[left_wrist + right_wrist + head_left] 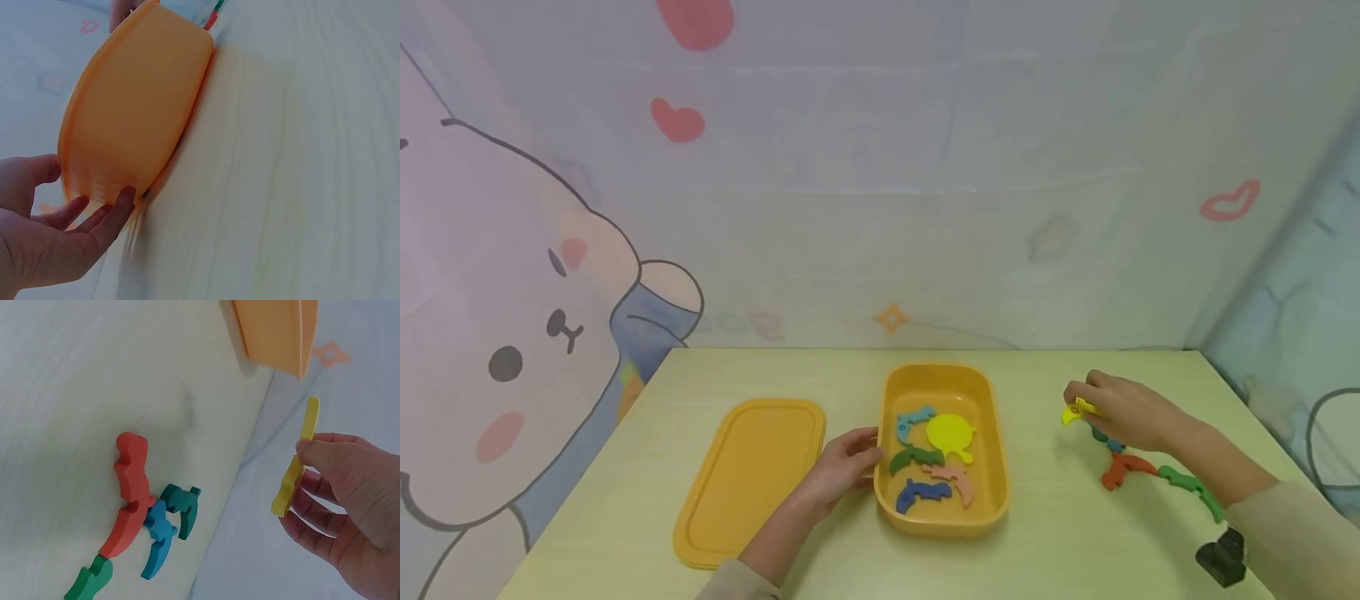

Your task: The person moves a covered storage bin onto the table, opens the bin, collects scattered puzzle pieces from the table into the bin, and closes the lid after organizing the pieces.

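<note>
My right hand (1131, 412) pinches a yellow animal-shaped puzzle piece (290, 487) between thumb and fingers, raised over the right side of the table. Below it lie a red piece (132, 487), a blue piece (159, 534), a dark teal piece (182, 501) and a green piece (90, 579), close together. My left hand (842, 467) rests its fingertips against the left side of an orange plastic box (1000, 467), thumb near the rim. Inside the box are a round yellow piece (950, 435) and several others in light blue, dark green, pink and dark blue.
A flat orange lid (752, 479) lies on the table left of the box. A black blocky object (1223, 557) sits near the front right, close to the right sleeve. A printed cloth (880, 167) hangs behind the table's back edge.
</note>
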Tool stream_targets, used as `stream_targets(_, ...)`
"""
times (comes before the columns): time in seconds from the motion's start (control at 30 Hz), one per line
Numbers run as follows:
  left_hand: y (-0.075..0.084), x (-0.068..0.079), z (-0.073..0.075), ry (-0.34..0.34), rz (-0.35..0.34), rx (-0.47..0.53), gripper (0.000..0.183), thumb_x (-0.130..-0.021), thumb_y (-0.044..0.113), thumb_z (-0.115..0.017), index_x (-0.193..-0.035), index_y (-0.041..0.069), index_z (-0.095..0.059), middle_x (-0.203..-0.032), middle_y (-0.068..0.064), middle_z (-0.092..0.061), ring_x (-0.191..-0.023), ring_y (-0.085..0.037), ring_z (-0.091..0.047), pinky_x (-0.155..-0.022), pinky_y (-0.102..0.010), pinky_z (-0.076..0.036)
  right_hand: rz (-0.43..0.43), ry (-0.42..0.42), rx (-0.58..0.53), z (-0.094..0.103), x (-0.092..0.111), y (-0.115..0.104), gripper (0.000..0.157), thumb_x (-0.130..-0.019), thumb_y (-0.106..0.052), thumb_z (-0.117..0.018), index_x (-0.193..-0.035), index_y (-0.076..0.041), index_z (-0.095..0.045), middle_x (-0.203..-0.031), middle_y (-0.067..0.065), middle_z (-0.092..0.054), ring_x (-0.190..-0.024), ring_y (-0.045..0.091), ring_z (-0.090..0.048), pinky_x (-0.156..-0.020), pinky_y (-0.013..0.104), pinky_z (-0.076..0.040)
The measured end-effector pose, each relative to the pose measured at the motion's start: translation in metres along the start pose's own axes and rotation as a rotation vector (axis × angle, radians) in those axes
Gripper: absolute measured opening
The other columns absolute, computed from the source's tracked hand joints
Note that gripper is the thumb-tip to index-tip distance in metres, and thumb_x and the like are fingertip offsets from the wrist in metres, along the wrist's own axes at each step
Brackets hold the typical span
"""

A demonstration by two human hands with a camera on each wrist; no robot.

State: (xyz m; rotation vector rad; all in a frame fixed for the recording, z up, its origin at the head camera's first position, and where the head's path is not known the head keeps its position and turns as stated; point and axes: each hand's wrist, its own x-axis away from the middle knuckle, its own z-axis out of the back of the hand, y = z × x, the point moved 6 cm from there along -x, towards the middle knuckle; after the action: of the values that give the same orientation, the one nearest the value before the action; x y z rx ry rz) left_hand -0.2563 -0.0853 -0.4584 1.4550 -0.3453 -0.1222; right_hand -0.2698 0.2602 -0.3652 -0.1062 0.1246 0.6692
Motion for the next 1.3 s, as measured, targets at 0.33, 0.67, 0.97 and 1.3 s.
stream_targets(0.33,-0.001,0.0,0.0,-0.009,-0.002,0.004,0.048,-0.094,0.018,-0.051,-0.136,-0.002,-0.038,-0.132,-0.022,-0.045,-0.107,-0.025,-0.056,-0.085,-0.037,-0.052,0.017,-0.008,0.008,0.001,-0.017,-0.003,0.024,-0.082,-0.006,-0.067,-0.098,-0.017,-0.054,-0.083,-0.001,-0.051,-0.061,0.006,-0.044,-0.053,0.019,-0.041)
stream_targets(0.67,-0.002,-0.002,0.0,-0.012,-0.012,0.008,0.048,-0.094,0.017,-0.051,-0.136,-0.002,-0.038,-0.132,-0.023,-0.045,-0.108,-0.026,-0.056,-0.085,-0.037,-0.052,0.041,0.01,0.028,0.005,-0.038,-0.015,0.023,-0.081,-0.009,-0.068,-0.098,-0.018,-0.056,-0.082,0.0,-0.052,-0.062,0.008,-0.045,-0.055,0.02,-0.044)
stream_targets(0.97,-0.001,-0.002,-0.001,-0.011,-0.013,0.005,0.048,-0.094,0.018,-0.051,-0.136,-0.003,-0.038,-0.132,-0.023,-0.045,-0.108,-0.026,-0.056,-0.085,-0.038,-0.052,0.072,0.016,0.031,0.006,-0.056,-0.029,0.022,-0.081,-0.009,-0.068,-0.097,-0.019,-0.057,-0.084,0.001,-0.053,-0.063,0.01,-0.047,-0.056,0.021,-0.046)
stream_targets(1.3,-0.002,-0.002,-0.001,0.015,0.006,-0.006,0.05,-0.093,0.019,-0.052,-0.136,-0.002,-0.039,-0.132,-0.022,-0.046,-0.108,-0.025,-0.056,-0.085,-0.038,-0.052,0.106,0.003,0.038,0.002,-0.077,-0.049,0.021,-0.081,-0.009,-0.068,-0.098,-0.018,-0.058,-0.084,0.002,-0.053,-0.063,0.011,-0.045,-0.056,0.021,-0.045)
